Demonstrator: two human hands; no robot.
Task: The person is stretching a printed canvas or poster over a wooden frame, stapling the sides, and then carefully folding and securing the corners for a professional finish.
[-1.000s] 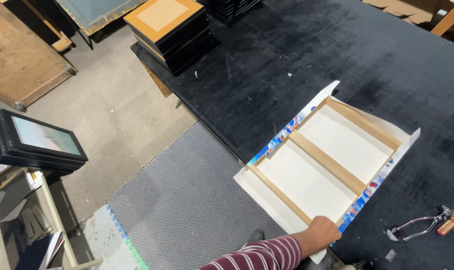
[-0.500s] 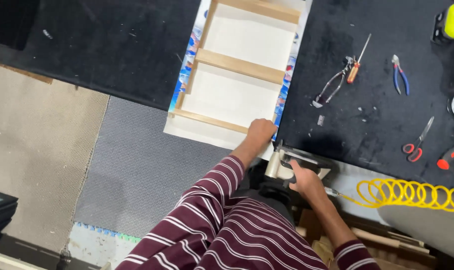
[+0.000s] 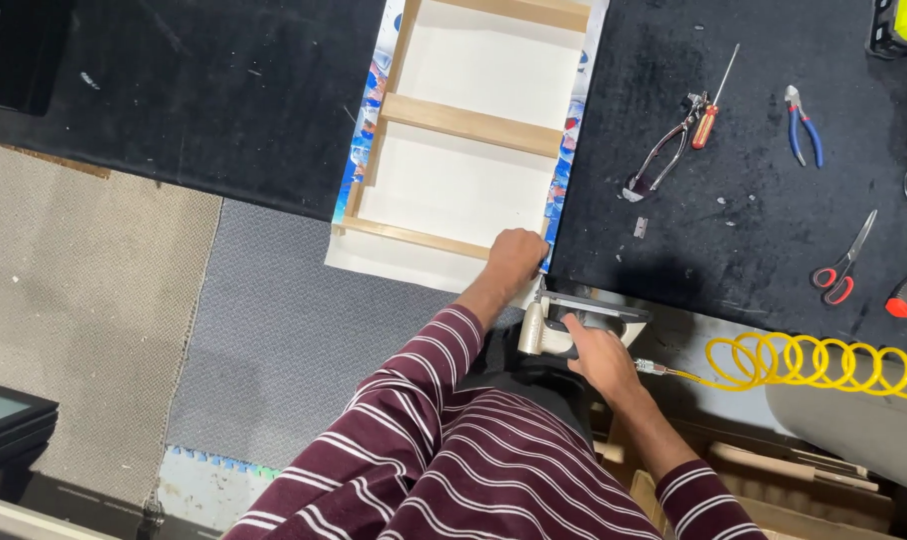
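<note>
Clenched over the near right corner of the stretched canvas (image 3: 469, 150), my left hand (image 3: 515, 256) presses the loose flap of cloth down against the wooden frame, knuckles up and fingers curled under, so I judge it is pinning the fold flat while the tool comes to it. My right hand (image 3: 596, 352) is wrapped around the handle of the staple gun (image 3: 564, 325), fingers closed on it, the silver nose of the gun lying just beside my left hand at the near edge of the tabletop (image 3: 754, 240).

That canvas lies face down, its bare back and wooden bars upward, running from the far edge of the black tabletop toward me, and its near end hangs past the table's near edge over the grey floor mat (image 3: 284, 330). Painted blue cloth is wrapped up along both long sides. I think it sits out over the edge this way so the end bar is within easy reach of both hands.

A coiled yellow air hose (image 3: 824, 362) runs from the gun off to the right along the near edge. Further onto the tabletop, well apart from my hands, lie canvas pliers (image 3: 664, 150), a screwdriver (image 3: 712, 108), blue-handled pliers (image 3: 804, 125) and red-handled scissors (image 3: 846, 262).
</note>
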